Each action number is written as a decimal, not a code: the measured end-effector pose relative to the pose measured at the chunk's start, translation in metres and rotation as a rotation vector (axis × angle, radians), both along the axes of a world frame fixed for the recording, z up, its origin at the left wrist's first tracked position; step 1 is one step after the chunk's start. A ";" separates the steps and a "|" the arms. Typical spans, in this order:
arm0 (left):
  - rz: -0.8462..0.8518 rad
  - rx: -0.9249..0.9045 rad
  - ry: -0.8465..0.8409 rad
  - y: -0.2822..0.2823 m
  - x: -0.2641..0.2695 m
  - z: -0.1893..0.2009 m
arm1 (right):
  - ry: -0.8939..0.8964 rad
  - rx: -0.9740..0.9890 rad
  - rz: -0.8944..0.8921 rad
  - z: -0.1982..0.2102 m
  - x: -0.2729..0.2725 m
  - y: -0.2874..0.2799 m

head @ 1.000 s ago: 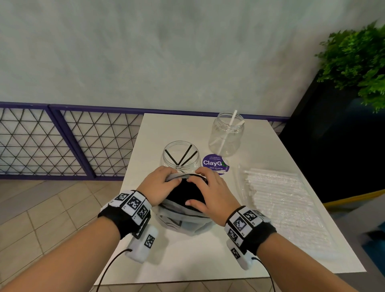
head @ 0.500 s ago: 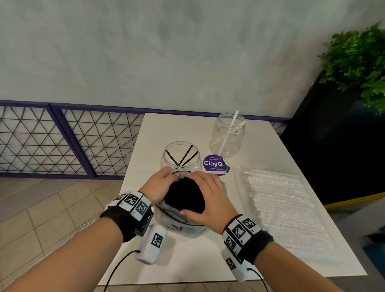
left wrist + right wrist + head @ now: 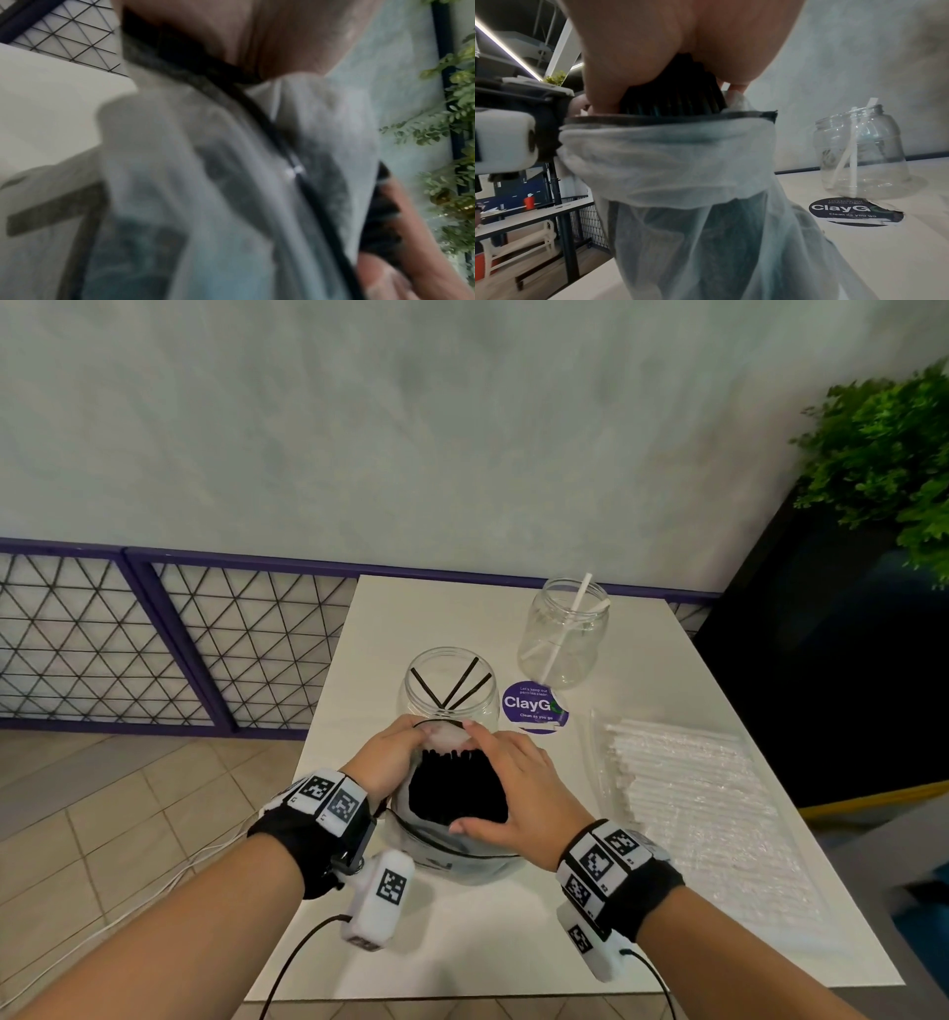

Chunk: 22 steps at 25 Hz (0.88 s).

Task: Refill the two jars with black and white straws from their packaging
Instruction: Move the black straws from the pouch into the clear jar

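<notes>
Room: pale plaster wall behind a white table [image 3: 462, 942]; a purple-framed wire fence [image 3: 169, 639] runs along the left; a leafy plant [image 3: 883, 469] is cut off at the right edge.
Bag: a translucent bag [image 3: 462, 857] stands upright at the near middle of the table, its top rolled down; the bundle of black straws [image 3: 457, 785] fills its mouth; the left wrist view of it is badly blurred.
Left hand [image 3: 393, 760]: fingers curled over the bag's far left rim, pinching the plastic; fingertips partly hidden by it.
Right hand [image 3: 513, 793]: fingers spread and curved round the straw bundle, thumb on the near side; the palm blocks most of the right wrist view.
Near jar [image 3: 449, 690]: just behind the bag, three black straws inside; its lower half is hidden by the hands.
Far jar [image 3: 565, 634]: back right, holding a couple of white straws.
White straws [image 3: 688, 788]: wrapped pack lying flat on the right.
Sticker [image 3: 534, 706]: purple round, between the jars; small print unreadable.
</notes>
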<state>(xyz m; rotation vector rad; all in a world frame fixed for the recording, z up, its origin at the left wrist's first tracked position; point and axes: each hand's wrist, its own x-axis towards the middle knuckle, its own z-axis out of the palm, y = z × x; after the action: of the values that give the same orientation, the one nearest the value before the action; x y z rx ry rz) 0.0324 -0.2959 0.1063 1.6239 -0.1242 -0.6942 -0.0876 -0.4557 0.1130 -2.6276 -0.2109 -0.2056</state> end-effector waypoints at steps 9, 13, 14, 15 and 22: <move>-0.006 0.042 0.017 0.006 0.003 -0.012 | -0.151 -0.061 0.045 -0.013 -0.005 -0.007; -0.059 0.068 0.031 0.000 -0.001 -0.007 | -0.091 -0.093 0.014 -0.005 -0.006 -0.008; -0.055 0.066 0.031 -0.002 -0.001 -0.006 | -0.082 -0.104 0.017 -0.004 -0.007 -0.009; -0.045 0.069 0.021 -0.003 -0.001 -0.007 | -0.077 -0.105 0.023 -0.004 -0.008 -0.009; 0.031 0.074 -0.034 -0.003 0.002 -0.013 | -0.147 -0.080 0.051 -0.009 -0.015 -0.011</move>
<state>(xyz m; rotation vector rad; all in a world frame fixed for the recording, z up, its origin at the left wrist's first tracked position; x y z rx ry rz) 0.0343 -0.2993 0.0930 1.7052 -0.0987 -0.6544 -0.1025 -0.4663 0.1040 -2.6838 -0.3423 -0.3814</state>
